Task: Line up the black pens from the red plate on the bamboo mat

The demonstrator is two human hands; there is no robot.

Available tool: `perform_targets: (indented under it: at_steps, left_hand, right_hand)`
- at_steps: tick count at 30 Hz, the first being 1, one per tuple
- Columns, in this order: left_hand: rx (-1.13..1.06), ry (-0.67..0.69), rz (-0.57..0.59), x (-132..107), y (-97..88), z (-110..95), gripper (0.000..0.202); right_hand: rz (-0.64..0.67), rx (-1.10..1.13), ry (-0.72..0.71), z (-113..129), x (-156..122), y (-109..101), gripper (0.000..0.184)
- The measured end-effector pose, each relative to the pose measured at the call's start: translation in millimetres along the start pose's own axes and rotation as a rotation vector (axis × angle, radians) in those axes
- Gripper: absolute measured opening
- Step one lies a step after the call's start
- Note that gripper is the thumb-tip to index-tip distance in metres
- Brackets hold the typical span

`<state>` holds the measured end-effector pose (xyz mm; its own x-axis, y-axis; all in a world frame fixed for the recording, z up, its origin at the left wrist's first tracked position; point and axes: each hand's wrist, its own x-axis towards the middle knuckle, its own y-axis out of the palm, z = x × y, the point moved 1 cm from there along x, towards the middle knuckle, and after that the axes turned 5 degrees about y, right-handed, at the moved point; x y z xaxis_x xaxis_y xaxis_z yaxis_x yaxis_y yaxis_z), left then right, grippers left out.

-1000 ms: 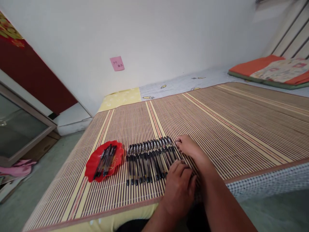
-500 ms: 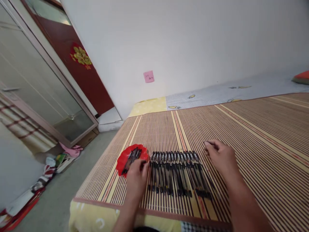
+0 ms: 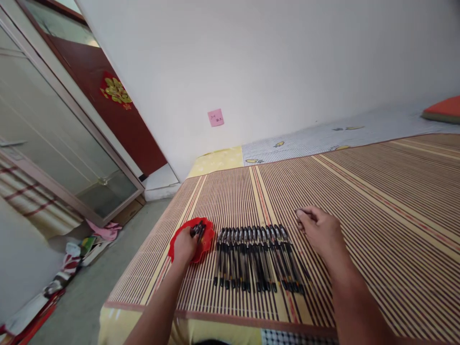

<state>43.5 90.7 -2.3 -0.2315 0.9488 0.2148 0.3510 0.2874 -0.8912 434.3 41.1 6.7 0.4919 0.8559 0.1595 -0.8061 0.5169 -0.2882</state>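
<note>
My left hand [image 3: 185,245] reaches over the red scalloped dish [image 3: 207,253] and touches the black pens [image 3: 200,230] lying in it. Its curled fingers are mostly hidden, so I cannot tell whether it grips one. To the right of the dish, several dark, clear-barrelled pens [image 3: 247,261] lie side by side in a neat row on the striped mat, their thick black ends lined up away from me. My right hand [image 3: 316,230] hovers beyond the row's right end, thumb and fingers pinched on a pen [image 3: 298,210]; only its dark end shows.
The striped mat [image 3: 377,230] covers a bed set against a white wall. A pink note [image 3: 216,118] is stuck on the wall. An orange cushion [image 3: 443,110] lies at the far right. Left of the bed, shoes and cloths [image 3: 72,258] line the floor by a glass door [image 3: 79,120].
My left hand has moved left, from beside the row of pens to over the pens in the red dish. My right hand keeps its pinch. The view has shifted slightly.
</note>
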Motion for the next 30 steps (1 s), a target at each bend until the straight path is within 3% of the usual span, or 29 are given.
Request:
perform_targets:
  at_steps: [4, 7, 10, 12, 14, 17, 22, 27, 30]
  left_hand:
    - [-0.195, -0.039, -0.071, -12, -16.2, -13, 0.008]
    - [-0.451, 0.008, -0.062, -33, -25.8, -44, 0.017]
    - [-0.786, 0.063, 0.087, -59, -22.7, -93, 0.034]
    - [-1.279, -0.001, 0.264, -75, -14.3, -128, 0.038]
    - [-1.489, -0.039, 0.394, -88, -3.7, -157, 0.038]
    - [-1.514, -0.03, 0.519, -103, 14.6, -181, 0.033]
    - [-1.541, -0.031, 0.673, -118, 34.2, -192, 0.032]
    - [-1.554, -0.064, 0.671, -124, 39.1, -196, 0.04]
    - [-1.503, -0.028, 0.694, -126, 42.4, -195, 0.04]
  right_hand:
    - [0.014, 0.034, 0.022, 0, 1, 0, 0.029]
    - [0.049, 0.093, 0.053, 1, 1, 3, 0.028]
    - [0.13, 0.221, 0.076, 4, 0, 8, 0.028]
    - [0.196, 0.305, 0.083, 9, -2, 9, 0.029]
    - [0.273, 0.366, 0.087, 15, -6, 7, 0.029]
    - [0.423, 0.418, 0.079, 22, -11, 5, 0.033]
    - [0.621, 0.477, 0.088, 27, -17, 10, 0.027]
    - [0.652, 0.515, 0.097, 26, -21, 13, 0.029]
    - [0.592, 0.496, 0.094, 25, -20, 10, 0.029]
